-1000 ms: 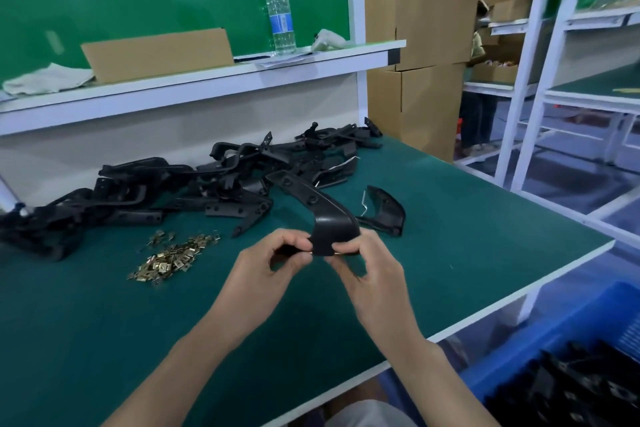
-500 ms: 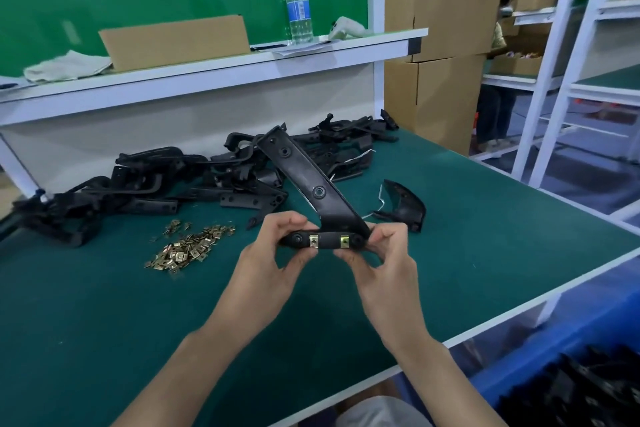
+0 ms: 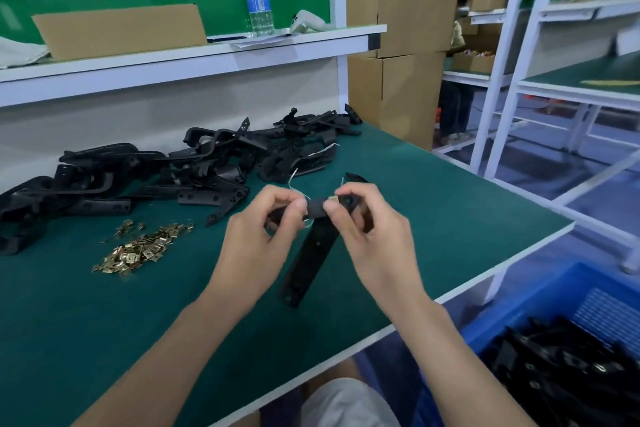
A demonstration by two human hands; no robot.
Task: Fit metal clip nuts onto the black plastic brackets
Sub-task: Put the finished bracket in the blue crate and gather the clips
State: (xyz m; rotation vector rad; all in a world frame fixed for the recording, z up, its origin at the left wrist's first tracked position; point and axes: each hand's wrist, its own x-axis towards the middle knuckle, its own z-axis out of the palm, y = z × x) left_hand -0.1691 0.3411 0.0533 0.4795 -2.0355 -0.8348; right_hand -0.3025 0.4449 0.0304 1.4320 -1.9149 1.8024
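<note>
Above the table [image 3: 450,218], the left hand [image 3: 263,229] and right hand [image 3: 375,236] pinch the black bracket [image 3: 311,253]; push the gold clip nut [image 3: 333,198] at its 1 o'clock end straight on, not crooked.

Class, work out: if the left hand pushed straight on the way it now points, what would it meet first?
Likely the right hand, gripping the same black bracket directly ahead of the left hand; depth is unclear.

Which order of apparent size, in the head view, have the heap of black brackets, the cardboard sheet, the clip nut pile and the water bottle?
1. heap of black brackets
2. cardboard sheet
3. clip nut pile and water bottle: about alike, and the bottle is farther, so unranked.
</note>
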